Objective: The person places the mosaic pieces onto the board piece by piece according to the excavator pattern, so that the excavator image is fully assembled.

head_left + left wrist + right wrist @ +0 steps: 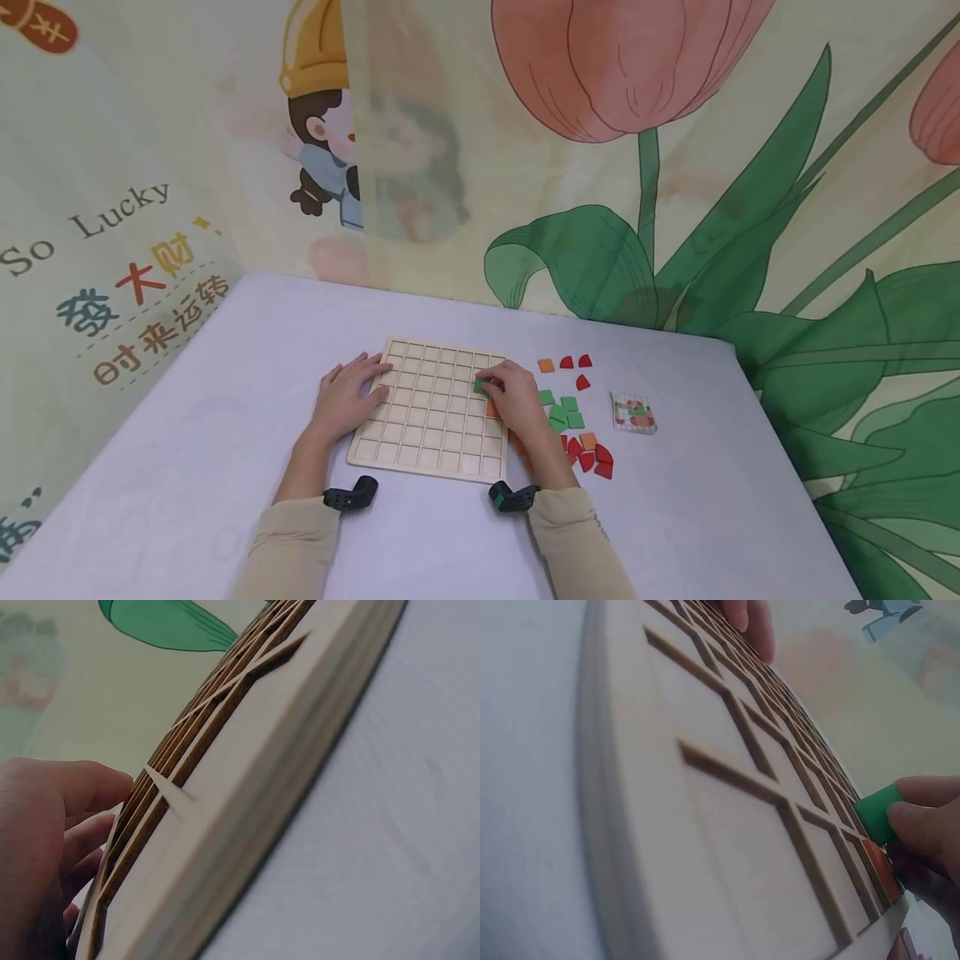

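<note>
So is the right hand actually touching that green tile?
Touching: the right wrist view shows fingertips of the right hand pinching the green tile.

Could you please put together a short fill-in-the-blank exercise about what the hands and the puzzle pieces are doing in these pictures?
1. The right hand pinches a small ____ tile over the wooden grid board.
2. The left hand rests on the board's ____ edge.
3. The loose tiles lie on the table to the ____ of the board.
4. Beside them lies a small pattern ____.

Missing words: green; left; right; card
</note>
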Motion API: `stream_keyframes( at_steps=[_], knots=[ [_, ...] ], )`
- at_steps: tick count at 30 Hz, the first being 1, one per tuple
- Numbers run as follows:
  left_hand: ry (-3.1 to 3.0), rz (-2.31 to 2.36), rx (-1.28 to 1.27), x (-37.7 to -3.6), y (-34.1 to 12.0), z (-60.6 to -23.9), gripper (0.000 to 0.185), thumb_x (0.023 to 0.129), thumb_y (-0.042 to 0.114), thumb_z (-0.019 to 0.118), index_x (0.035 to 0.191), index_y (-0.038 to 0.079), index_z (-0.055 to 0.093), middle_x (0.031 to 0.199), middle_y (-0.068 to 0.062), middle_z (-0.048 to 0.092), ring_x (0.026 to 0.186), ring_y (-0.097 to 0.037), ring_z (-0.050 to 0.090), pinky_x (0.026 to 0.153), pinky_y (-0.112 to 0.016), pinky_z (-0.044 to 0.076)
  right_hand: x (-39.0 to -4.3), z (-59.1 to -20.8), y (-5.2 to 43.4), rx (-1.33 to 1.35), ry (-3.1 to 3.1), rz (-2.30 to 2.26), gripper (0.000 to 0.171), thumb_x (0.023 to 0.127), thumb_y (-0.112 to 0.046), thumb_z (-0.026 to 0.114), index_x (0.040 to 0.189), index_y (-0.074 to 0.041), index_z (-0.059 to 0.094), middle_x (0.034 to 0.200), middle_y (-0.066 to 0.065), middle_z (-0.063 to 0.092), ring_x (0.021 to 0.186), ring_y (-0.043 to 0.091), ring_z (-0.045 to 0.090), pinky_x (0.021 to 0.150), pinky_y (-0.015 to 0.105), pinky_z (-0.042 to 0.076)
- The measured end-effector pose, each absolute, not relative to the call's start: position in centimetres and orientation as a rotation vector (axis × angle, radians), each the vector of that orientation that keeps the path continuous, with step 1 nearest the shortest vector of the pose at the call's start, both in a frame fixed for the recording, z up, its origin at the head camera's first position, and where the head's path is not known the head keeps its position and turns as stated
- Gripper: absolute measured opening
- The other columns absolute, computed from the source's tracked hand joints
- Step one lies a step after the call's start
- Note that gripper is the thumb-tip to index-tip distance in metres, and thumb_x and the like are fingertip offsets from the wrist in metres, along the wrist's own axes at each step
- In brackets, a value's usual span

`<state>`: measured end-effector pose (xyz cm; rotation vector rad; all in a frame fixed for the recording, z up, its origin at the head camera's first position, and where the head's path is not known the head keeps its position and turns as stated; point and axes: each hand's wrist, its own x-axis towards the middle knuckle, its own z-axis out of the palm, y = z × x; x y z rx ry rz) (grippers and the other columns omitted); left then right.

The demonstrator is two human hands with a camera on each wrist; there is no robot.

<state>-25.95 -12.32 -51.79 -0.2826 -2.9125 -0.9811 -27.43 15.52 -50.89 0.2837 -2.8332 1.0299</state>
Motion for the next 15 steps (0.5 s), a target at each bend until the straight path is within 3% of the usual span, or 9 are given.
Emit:
stream_keyframes(
  at_steps=[15],
  knots=[
    [-2.902,-0.963,-0.278,-25.81,-12.28,-51.88,0.044,0.091,0.026,0.056,0.132,0.010,0.055,0.148,-0.015,0.042,0.141,-0.035,0.028,0.114,-0.058,0.012,-26.96,-50.71,15.16,0.306,-2.883,0.943,0.018,0.086,-0.011,0.069,0.102,-0.016,0.075,0.096,-0.001,0.068,0.080,0.010,0.059,0.069,0.023,0.050]
  ],
)
